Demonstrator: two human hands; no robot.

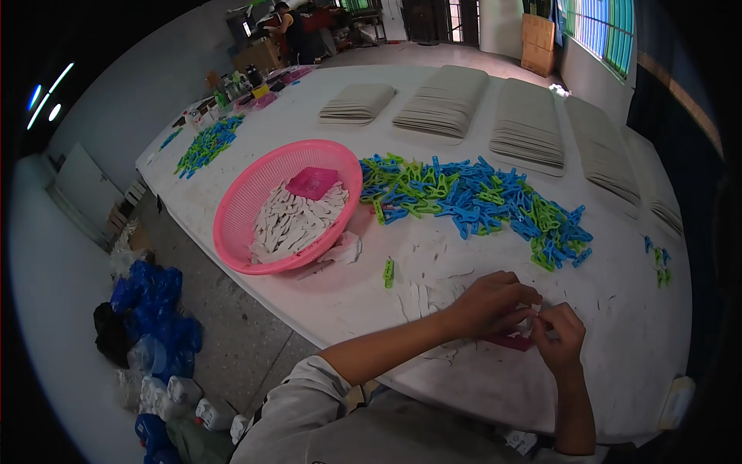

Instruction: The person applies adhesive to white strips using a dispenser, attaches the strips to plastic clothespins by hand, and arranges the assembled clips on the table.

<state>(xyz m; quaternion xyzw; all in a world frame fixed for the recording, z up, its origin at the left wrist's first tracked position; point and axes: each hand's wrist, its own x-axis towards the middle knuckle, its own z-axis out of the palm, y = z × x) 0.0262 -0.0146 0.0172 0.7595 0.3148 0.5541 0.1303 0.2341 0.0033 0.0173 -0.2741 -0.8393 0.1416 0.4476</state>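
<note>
My left hand and my right hand meet near the table's front edge, fingers pinched together on a small white piece. Beneath them lies a dark pink tray, partly hidden by the hands, with white bits in it. Thin white strips lie on the table left of my left hand. A single green clip is farther left. The pink basket holds many white strips and a magenta dish. Behind the hands spreads a pile of blue and green clips.
Stacks of grey sheets line the back of the white table. Another clip pile and bottles stand at the far left. A person is in the background. Blue bags and white jugs lie on the floor.
</note>
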